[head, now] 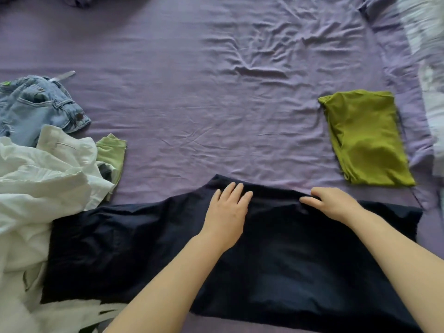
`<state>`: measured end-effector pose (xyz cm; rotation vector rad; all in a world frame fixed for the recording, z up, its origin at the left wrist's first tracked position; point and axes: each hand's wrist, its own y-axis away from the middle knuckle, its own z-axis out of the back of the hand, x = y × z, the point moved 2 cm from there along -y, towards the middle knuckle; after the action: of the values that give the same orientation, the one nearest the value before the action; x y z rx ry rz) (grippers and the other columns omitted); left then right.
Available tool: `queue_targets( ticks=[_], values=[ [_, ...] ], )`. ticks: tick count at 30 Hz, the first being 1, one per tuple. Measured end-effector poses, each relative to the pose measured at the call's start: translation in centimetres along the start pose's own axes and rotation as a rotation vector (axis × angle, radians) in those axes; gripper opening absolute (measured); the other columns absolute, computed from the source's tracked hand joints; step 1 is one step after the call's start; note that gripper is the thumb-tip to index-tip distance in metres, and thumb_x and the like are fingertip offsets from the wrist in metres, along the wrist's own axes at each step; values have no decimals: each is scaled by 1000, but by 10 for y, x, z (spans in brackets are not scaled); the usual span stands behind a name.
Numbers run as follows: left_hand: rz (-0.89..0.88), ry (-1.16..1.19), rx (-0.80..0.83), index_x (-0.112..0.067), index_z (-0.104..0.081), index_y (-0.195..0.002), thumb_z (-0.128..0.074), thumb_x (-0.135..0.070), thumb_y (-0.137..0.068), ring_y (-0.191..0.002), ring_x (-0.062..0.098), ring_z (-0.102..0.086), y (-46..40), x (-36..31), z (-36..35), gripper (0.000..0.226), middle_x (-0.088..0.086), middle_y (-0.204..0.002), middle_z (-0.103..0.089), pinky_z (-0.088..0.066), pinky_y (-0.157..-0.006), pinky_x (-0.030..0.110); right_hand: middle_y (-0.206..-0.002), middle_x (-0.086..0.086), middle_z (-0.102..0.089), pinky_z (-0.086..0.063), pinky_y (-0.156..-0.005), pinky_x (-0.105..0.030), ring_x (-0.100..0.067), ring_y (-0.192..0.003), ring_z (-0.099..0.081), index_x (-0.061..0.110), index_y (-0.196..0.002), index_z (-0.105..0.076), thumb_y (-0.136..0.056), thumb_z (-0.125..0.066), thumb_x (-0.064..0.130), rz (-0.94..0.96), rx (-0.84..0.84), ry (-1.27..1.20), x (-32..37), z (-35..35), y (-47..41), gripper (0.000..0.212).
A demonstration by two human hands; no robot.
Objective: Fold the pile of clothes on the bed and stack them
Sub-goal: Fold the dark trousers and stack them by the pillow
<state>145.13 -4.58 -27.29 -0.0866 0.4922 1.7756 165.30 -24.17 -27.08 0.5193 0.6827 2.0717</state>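
On the purple bed (168,104), 1 olive piece (365,138) is lying folded; both flat-fingered hands, left (225,212) and right (334,203), are pressing the navy garment (120,248), gripping nothing; the pile (36,176) beside it is waiting.

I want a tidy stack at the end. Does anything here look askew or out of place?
The folded olive garment lies tilted on the sheet, not square to the navy garment that both hands press flat. Nothing looks damaged.
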Motion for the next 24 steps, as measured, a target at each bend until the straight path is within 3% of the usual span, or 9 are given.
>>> queue_targets(
  ticks=[3, 6, 9, 12, 17, 20, 24],
  values=[
    [83, 1, 170, -29, -5, -152, -30, -49, -100, -148, 28, 9, -6, -21, -28, 61, 4, -161, 6, -6, -116, 55, -75, 3, -62, -34, -59, -35, -24, -74, -56, 21, -75, -51, -88, -52, 59, -42, -175, 57, -25, 1, 7, 41],
    [115, -112, 298, -31, 12, -151, -29, -70, -89, -146, 28, 18, -13, -10, -40, 84, 4, -159, 21, -2, -114, 59, -108, -1, -67, -42, -81, -38, -25, -102, -60, 19, -112, -61, -87, -60, 49, 53, -362, 195, -50, 4, 16, 38],
    [135, -214, 324, -32, 18, -149, -32, -78, -83, -146, 28, 19, -15, -8, -39, 95, 4, -157, 24, -3, -113, 61, -131, -11, -57, -38, -98, -44, -32, -122, -49, 9, -131, -53, -87, -67, 35, -35, -436, -11, -94, 0, 42, 53],
    [194, -212, 278, -27, 15, -150, -40, -73, -84, -146, 32, 18, -8, -36, -43, 98, 9, -159, 19, -3, -115, 58, -141, -15, -47, -36, -103, -48, -35, -131, -40, 6, -138, -47, -87, -68, 24, -179, -453, -201, -135, -27, 84, 58],
    [24, -160, 319, -24, 8, -152, -46, -55, -92, -146, 32, 17, 20, -136, -73, 86, 11, -159, 16, -3, -117, 55, -152, -9, -33, -29, -111, -41, -28, -139, -27, 13, -144, -40, -91, -62, 27, -305, -206, -260, -172, -97, 140, 59],
    [-67, -113, 373, -31, -4, -152, -44, -51, -95, -146, 33, 15, 34, -188, -92, 73, 12, -159, 15, -3, -117, 56, -154, -6, -30, -30, -110, -41, -25, -140, -25, 17, -143, -41, -91, -62, 26, -326, -242, -312, -178, -117, 158, 57],
    [-212, -115, 430, -28, -21, -149, -45, -51, -94, -147, 28, 7, 48, -229, -106, 65, 9, -161, 3, -3, -117, 54, -146, -5, -39, -40, -98, -40, -25, -131, -34, 19, -141, -42, -92, -61, 25, -513, -312, -505, -186, -127, 175, 53]
  ],
)
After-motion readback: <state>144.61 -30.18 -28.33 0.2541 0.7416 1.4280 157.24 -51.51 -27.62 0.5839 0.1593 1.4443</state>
